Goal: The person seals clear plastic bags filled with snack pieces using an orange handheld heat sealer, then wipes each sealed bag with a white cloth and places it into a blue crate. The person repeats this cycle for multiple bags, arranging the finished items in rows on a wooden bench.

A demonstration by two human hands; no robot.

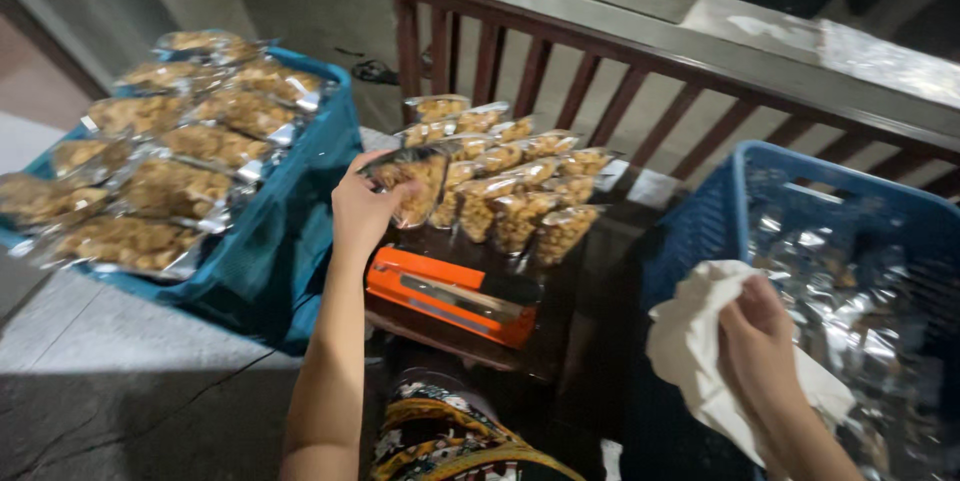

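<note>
My left hand grips a clear pouch of golden snack by its left edge, holding it above an orange heat sealer. Just right of that pouch, several filled pouches stand in rows on a dark low table. My right hand is closed on a crumpled white cloth at the near left corner of a blue crate.
A teal crate at the left is heaped with filled snack pouches. The blue crate at the right holds shiny empty pouches. A wooden railing with a metal ledge runs behind. Grey concrete floor lies at the lower left.
</note>
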